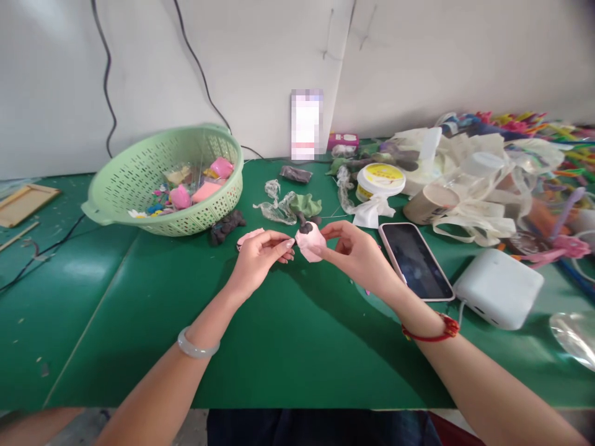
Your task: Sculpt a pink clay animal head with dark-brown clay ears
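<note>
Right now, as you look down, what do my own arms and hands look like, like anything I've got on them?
Your left hand and right hand are ungloved, and no sleeves show. The left wrist wears a smooth, pale, rounded bangle; the right has a red bracelet with small yellowish accents.

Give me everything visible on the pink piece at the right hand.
The pink piece is small, rounded and matte, with an uneven surface, perhaps soft clay. Dark grey lumps show at its top end. It is over the green table, held between thumb and fingers of the right hand. The left hand is close beside it; contact there is unclear.
</note>
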Demonstrator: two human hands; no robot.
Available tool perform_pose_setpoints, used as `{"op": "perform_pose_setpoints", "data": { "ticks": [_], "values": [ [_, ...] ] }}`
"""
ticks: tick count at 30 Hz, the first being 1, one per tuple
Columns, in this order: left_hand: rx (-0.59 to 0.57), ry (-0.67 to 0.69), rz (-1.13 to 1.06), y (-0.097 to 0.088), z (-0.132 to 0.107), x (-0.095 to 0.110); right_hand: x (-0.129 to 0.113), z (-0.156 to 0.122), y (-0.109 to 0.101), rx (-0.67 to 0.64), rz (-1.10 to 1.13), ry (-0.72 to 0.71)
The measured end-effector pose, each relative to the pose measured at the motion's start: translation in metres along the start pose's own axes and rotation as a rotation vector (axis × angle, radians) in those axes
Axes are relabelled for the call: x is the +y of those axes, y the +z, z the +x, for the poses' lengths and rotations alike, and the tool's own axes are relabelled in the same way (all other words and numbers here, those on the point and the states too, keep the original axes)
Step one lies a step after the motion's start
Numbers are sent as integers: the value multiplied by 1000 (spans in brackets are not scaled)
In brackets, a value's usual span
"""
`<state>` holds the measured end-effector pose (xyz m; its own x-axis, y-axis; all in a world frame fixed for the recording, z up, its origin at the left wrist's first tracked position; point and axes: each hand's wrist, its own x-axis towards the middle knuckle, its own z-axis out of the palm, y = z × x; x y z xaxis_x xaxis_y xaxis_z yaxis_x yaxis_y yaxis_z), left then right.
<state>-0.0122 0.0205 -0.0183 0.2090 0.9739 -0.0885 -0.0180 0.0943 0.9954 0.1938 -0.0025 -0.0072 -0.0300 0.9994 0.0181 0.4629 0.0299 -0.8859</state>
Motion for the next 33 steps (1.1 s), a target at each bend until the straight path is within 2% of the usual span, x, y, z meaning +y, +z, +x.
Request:
{"op": "perform_pose_setpoints", "data": {
  "ticks": [9,22,33],
  "values": [
    [54,-64,-129,3,-3,4,-3,-3,1,-1,12,-24],
    [54,-93,-222,4,-3,0,-4,-4,5,18,-43,-76],
    [62,-146,-388,10,-7,9,-4,-7,7,69,-35,-80]
  ]
}}
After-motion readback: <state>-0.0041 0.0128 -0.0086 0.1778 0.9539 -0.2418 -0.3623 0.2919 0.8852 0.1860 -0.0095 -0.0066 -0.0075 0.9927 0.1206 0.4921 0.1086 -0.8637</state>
